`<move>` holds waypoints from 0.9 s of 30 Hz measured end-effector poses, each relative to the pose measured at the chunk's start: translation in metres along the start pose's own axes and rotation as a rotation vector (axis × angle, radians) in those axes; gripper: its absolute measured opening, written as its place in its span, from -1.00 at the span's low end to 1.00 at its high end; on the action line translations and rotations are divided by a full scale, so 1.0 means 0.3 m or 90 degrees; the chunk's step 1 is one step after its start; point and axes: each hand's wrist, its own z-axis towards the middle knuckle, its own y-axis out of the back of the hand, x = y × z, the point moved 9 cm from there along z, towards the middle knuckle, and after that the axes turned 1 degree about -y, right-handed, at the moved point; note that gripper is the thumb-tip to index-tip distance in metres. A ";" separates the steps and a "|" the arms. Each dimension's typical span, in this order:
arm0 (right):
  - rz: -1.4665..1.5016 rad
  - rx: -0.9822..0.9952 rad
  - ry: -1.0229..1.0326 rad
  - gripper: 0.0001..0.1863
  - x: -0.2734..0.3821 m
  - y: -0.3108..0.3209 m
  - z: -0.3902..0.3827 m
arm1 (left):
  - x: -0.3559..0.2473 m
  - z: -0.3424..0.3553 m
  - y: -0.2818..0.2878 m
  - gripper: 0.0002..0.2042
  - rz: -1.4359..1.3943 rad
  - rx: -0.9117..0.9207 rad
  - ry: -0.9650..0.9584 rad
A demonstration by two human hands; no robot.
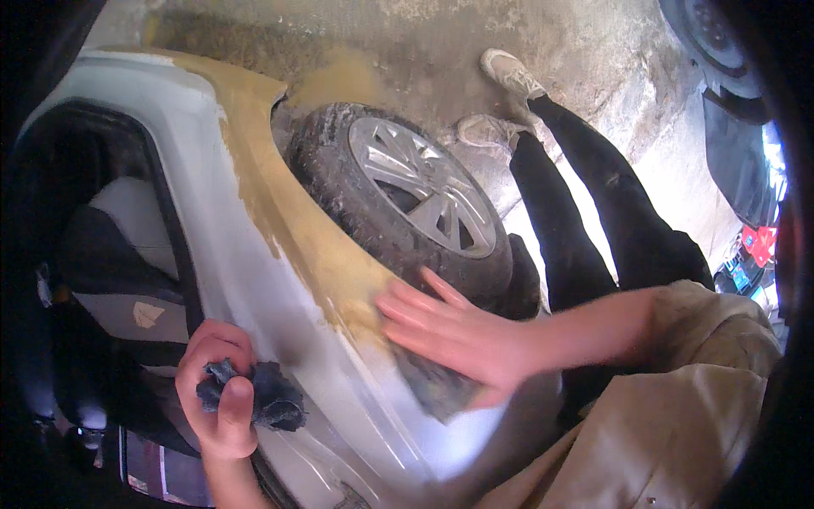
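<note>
My left hand [222, 394] is closed around a crumpled dark blue-grey cloth [275, 397], held above the car body beside the window opening. My right hand [458, 335] reaches in from the right, its fingers laid long over the wheel-arch panel. Between those fingers and the thumb is a dark grey pad [434, 386], pressed against the panel; motion blurs its edges, and its exact kind is unclear. Tan filler [326, 254] covers the panel along the wheel arch, with an uneven border against the silver-white car body [229, 216]. The right fingertips rest where the tan coat meets paler, smooth paint.
A dusty tyre with a silver alloy wheel [424, 187] sits under the arch. Two legs in black trousers [585, 204] with pale shoes [511, 75] stand on the stained concrete floor [424, 42]. Car seats [127, 254] show through the window; another vehicle [733, 153] is at upper right.
</note>
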 end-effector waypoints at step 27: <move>0.006 -0.083 -0.120 0.32 -0.037 0.021 0.013 | 0.013 0.021 -0.011 -0.59 0.041 0.005 0.006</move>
